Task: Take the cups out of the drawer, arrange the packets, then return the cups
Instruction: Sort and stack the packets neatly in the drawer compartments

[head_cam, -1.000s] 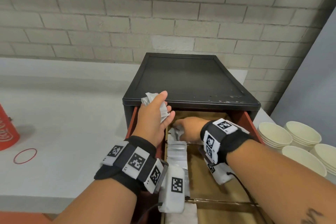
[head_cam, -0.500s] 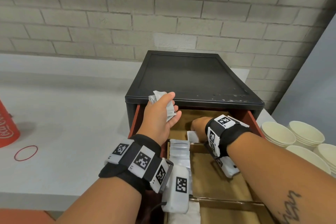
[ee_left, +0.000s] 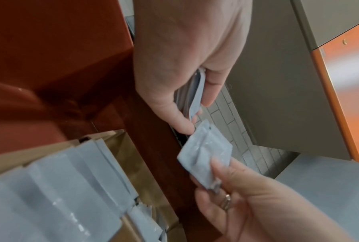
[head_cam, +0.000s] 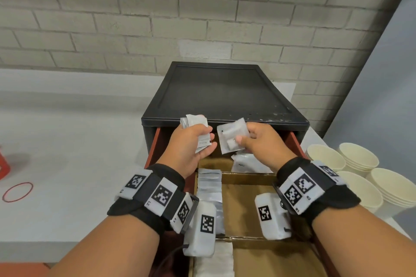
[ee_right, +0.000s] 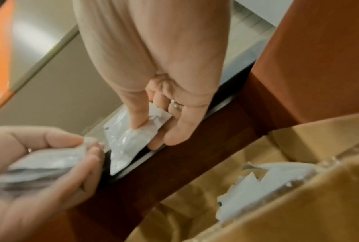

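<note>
Left hand [head_cam: 190, 141]: raised over the back left corner of the open red-walled drawer [head_cam: 155, 144], fingers [ee_left: 181, 124] curled round a small stack of white foil packets [head_cam: 195, 122].

Right hand [head_cam: 258, 144]: just beside the left, thumb and fingers [ee_right: 139, 114] pinching a single white square foil packet [head_cam: 233, 138] by one edge; the packet's free corner points toward the stack, close to it but apart.

Drawer interior: brown cardboard dividers [head_cam: 247, 174]; a neat row of white packets [head_cam: 209, 184] stands along the left compartment; a few loose packets [head_cam: 244, 163] lie in the rear compartment below the right hand.

Black box-shaped cabinet [head_cam: 220, 94]: stands on the white bench [head_cam: 67, 153] against a grey brick wall [head_cam: 157, 18]; the drawer is pulled out from it.

Cream paper cups [head_cam: 358, 162]: out of the drawer, nested in four stacks on the bench to the right of the cabinet.

Red rubber band [head_cam: 17, 191]: lies flat on the bench, far left.
</note>
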Demonstrator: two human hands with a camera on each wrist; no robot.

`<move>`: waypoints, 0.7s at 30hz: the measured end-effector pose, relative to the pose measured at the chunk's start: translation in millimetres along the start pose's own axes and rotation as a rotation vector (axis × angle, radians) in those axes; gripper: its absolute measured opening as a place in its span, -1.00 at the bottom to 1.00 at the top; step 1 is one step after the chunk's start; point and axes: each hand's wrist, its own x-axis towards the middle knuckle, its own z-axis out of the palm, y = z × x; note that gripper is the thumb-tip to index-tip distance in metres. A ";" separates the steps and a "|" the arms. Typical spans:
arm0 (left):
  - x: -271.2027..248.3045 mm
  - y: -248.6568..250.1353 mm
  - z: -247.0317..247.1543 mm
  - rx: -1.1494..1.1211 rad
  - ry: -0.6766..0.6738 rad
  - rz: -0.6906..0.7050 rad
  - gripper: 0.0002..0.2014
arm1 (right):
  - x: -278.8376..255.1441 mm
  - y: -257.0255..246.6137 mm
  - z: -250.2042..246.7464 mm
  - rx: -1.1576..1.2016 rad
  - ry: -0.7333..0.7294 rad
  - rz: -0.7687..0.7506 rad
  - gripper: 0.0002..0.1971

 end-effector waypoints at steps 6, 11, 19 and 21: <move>0.2 -5.1 1.1 0.098 -0.061 0.024 -0.68 | -7.8 -5.2 2.7 0.338 0.126 0.037 -0.86; 2.1 -7.9 1.9 0.097 -0.069 -0.037 -0.70 | -6.7 -2.5 8.9 0.264 0.211 0.010 -0.90; 0.6 -10.3 4.1 0.092 -0.153 -0.062 -0.74 | -8.5 -5.0 11.8 0.482 0.113 0.021 -0.86; 0.0 -11.9 4.1 0.095 -0.166 -0.061 -0.73 | -8.5 -5.8 13.6 0.511 0.097 0.038 -0.88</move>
